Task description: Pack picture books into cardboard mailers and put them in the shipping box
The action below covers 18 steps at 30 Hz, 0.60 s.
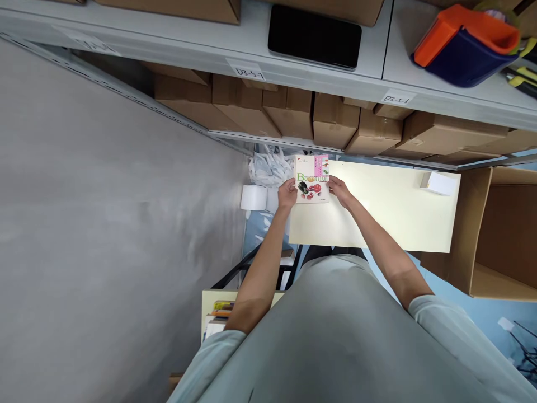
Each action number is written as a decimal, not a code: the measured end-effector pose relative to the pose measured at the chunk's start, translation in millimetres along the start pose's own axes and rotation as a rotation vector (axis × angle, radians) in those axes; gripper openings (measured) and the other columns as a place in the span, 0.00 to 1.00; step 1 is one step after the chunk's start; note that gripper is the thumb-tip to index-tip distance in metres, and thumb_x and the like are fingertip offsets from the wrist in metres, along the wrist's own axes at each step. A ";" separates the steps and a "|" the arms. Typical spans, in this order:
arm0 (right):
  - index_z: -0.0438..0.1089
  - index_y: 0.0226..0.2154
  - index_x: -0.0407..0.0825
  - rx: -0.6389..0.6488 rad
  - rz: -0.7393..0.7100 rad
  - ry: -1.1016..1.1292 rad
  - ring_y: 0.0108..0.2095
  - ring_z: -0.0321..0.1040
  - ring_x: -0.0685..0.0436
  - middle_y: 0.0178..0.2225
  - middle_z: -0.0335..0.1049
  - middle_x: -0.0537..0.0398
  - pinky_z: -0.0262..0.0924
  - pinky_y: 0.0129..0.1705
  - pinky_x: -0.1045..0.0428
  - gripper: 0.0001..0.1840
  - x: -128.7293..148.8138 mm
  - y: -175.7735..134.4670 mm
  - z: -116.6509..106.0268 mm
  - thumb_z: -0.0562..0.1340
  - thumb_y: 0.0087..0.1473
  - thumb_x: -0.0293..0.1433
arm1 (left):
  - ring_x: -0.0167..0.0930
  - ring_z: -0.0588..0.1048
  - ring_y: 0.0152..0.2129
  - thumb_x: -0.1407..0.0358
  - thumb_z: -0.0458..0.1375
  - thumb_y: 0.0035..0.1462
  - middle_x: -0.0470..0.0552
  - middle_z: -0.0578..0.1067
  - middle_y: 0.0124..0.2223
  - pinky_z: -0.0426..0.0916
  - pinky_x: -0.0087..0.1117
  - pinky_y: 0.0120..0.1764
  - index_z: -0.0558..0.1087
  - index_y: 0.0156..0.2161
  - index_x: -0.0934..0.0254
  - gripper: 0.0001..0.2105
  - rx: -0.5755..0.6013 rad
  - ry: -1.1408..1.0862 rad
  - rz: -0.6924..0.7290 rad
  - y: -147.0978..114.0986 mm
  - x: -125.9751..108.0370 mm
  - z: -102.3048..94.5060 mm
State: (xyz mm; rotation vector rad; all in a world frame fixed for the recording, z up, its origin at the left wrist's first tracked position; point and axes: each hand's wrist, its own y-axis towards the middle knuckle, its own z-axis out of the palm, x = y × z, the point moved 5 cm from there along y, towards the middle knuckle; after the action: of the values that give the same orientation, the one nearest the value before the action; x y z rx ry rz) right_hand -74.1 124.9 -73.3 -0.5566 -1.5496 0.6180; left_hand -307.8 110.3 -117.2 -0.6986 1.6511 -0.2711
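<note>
A pale table [398,215] stood there, and over its far left corner I saw the book [311,178], cover up, its long axis running near to far. The left hand [287,193] gripped its left edge, the right hand [340,190] its right, neither any nearer.

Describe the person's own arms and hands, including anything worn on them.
The left grip and right grip are bare hands with no gloves visible. Both forearms are uncovered, no watch or bracelet showing, below short, plain, pale blue-green sleeves.
</note>
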 end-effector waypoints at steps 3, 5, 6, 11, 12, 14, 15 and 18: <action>0.77 0.49 0.50 -0.007 0.069 0.051 0.52 0.77 0.44 0.55 0.83 0.50 0.67 0.65 0.42 0.17 -10.2 -3.0 -11.4 0.66 0.56 0.33 | 0.40 0.83 0.56 0.76 0.59 0.51 0.64 0.84 0.56 0.76 0.45 0.64 0.80 0.53 0.70 0.22 0.002 -0.012 -0.016 0.2 6.2 -4.4; 0.77 0.49 0.49 -0.052 0.051 0.014 0.53 0.77 0.43 0.57 0.82 0.47 0.68 0.64 0.43 0.18 -16.5 -11.5 -29.1 0.66 0.57 0.35 | 0.39 0.82 0.56 0.73 0.60 0.55 0.64 0.83 0.58 0.77 0.43 0.62 0.79 0.54 0.69 0.21 -0.006 -0.002 -0.026 -3.3 12.0 -13.6; 0.77 0.49 0.48 -0.084 0.029 -0.028 0.54 0.77 0.43 0.56 0.82 0.46 0.68 0.63 0.43 0.18 -20.3 -18.3 -41.0 0.65 0.57 0.35 | 0.38 0.82 0.56 0.72 0.60 0.56 0.64 0.83 0.59 0.78 0.42 0.61 0.79 0.55 0.68 0.20 -0.015 0.024 -0.030 -6.5 16.1 -20.1; 0.75 0.50 0.46 -0.399 0.001 -0.374 0.48 0.79 0.39 0.53 0.82 0.40 0.70 0.58 0.44 0.19 -53.9 -76.8 -118.4 0.64 0.60 0.39 | 0.38 0.84 0.47 0.70 0.65 0.54 0.62 0.85 0.53 0.80 0.40 0.54 0.81 0.51 0.67 0.18 -0.062 0.207 -0.085 -40.6 49.5 -55.3; 0.75 0.51 0.45 -0.448 0.037 -0.441 0.47 0.80 0.38 0.53 0.82 0.39 0.70 0.57 0.44 0.20 -63.5 -90.1 -131.0 0.64 0.61 0.40 | 0.38 0.84 0.45 0.69 0.66 0.53 0.61 0.85 0.51 0.79 0.40 0.54 0.81 0.49 0.67 0.16 -0.062 0.230 -0.099 -49.7 57.5 -59.7; 0.75 0.50 0.45 -0.494 0.117 -0.557 0.46 0.80 0.37 0.52 0.82 0.38 0.69 0.56 0.44 0.20 -82.0 -112.5 -147.5 0.66 0.62 0.41 | 0.38 0.84 0.43 0.66 0.67 0.53 0.59 0.86 0.47 0.79 0.40 0.52 0.82 0.46 0.66 0.14 -0.055 0.284 -0.119 -66.3 71.7 -64.3; 0.75 0.50 0.45 -0.498 0.152 -0.605 0.47 0.80 0.37 0.51 0.83 0.39 0.69 0.56 0.45 0.19 -90.1 -120.6 -151.2 0.66 0.62 0.41 | 0.38 0.84 0.42 0.64 0.67 0.53 0.58 0.86 0.45 0.79 0.40 0.52 0.82 0.44 0.66 0.13 -0.054 0.311 -0.125 -72.7 77.5 -64.9; 0.76 0.46 0.47 -0.476 0.226 -0.709 0.49 0.79 0.36 0.49 0.83 0.41 0.68 0.56 0.46 0.16 -106.4 -131.0 -148.5 0.69 0.62 0.42 | 0.39 0.83 0.42 0.61 0.66 0.54 0.56 0.87 0.42 0.77 0.40 0.53 0.83 0.42 0.64 0.12 -0.070 0.395 -0.125 -82.3 87.2 -62.9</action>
State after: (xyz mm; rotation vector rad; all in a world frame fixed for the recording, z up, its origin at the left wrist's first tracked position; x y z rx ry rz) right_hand 83.2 -34.9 -56.5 -0.9451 -2.3540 0.6556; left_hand -348.9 -18.0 -130.1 -0.8417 2.0013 -0.4662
